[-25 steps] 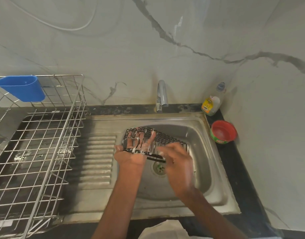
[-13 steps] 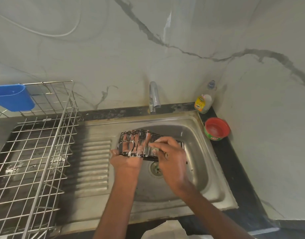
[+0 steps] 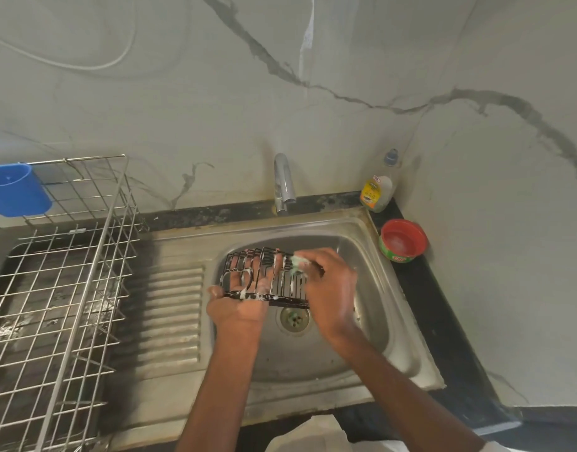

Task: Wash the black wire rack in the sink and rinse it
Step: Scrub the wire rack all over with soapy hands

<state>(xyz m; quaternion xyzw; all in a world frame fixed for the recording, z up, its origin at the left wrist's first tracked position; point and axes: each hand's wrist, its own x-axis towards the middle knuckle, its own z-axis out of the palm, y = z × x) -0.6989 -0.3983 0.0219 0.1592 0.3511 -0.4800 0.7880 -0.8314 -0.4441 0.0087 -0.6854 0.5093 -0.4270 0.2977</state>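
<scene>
The black wire rack (image 3: pixel 248 261), streaked with white suds, is held over the steel sink basin (image 3: pixel 372 288). My left hand (image 3: pixel 241 305) supports it from below, thumb on its near edge and fingers spread under the wires. My right hand (image 3: pixel 329 285) grips a small green scrubber (image 3: pixel 297 263) and presses it onto the rack's right part, hiding that end. The drain (image 3: pixel 293 318) shows just below the rack. No water runs from the tap (image 3: pixel 282 184).
A steel dish rack (image 3: pixel 62 288) with a blue cup holder (image 3: pixel 15 190) stands at the left beside the ribbed drainboard (image 3: pixel 173 318). A dish soap bottle (image 3: pixel 377 190) and a red soap tub (image 3: pixel 403 241) sit at the sink's right back corner.
My right hand has slid with the scrubber from the rack's near edge up toward its far side. The left hand still holds the rack; the camera view shifted slightly.
</scene>
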